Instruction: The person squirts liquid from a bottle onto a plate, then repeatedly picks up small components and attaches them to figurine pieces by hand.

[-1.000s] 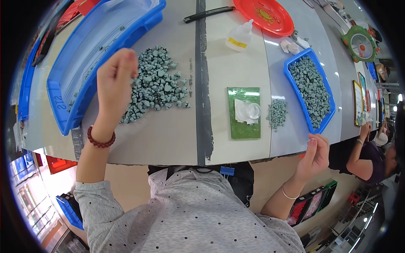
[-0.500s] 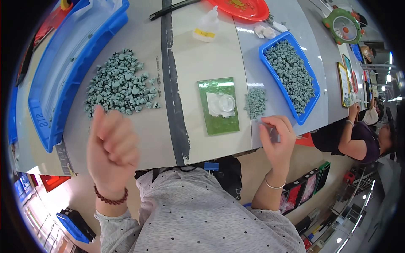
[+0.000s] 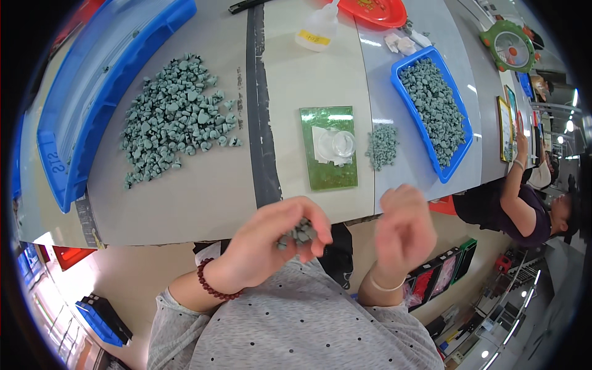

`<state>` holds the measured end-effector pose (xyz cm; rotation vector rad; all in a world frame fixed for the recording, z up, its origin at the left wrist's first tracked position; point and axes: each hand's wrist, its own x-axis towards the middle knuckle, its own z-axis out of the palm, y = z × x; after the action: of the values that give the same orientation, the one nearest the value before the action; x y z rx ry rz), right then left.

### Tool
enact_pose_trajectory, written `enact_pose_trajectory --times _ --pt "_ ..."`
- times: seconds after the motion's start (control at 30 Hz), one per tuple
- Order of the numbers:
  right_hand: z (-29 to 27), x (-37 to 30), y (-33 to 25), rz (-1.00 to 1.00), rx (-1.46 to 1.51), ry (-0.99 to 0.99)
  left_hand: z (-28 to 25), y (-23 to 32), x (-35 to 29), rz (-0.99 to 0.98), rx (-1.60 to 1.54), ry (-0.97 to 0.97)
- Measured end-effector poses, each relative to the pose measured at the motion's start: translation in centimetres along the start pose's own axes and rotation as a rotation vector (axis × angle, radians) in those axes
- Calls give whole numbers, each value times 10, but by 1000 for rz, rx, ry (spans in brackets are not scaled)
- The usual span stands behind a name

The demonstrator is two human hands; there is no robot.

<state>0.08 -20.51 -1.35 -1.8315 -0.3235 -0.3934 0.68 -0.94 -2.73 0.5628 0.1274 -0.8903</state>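
Note:
My left hand (image 3: 271, 240) is cupped in front of my body, its fingers curled round several small grey-green pieces (image 3: 302, 232). To its right, my right hand (image 3: 404, 231) is raised near the table's front edge, fingers curled in and a little blurred. Whether anything is in them cannot be made out. Beyond my left hand lies a big loose pile of grey-green pieces (image 3: 179, 114) with dark patches. A green block (image 3: 330, 180) bears white paper and a small clear round dish (image 3: 343, 145). A heap of finer pieces (image 3: 382, 147) sits just right of the block.
A blue tray (image 3: 401, 83) full of grey-green pieces stands at the right, a larger blue bin (image 3: 80, 157) at the left. Farther back are a squeeze bottle (image 3: 319, 32), a red plate (image 3: 382, 13) and a green fan (image 3: 509, 46). Another person (image 3: 524, 203) sits at the right.
My left hand has come from beside the pile toward my middle, turning so the pieces in it show. My right hand has drawn nearer me, its fingers curling in.

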Motion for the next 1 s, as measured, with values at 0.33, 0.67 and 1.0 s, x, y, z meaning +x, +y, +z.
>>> enact_pose_trajectory --times 0.33,0.67,1.0 --pt "31 2 -9 -54 151 -150 4 -2 -6 240 442 -66" --pt "27 5 -21 -190 -6 -172 10 3 -10 527 750 29" --pt "28 10 -26 -202 -61 -207 8 1 -10 704 907 43"
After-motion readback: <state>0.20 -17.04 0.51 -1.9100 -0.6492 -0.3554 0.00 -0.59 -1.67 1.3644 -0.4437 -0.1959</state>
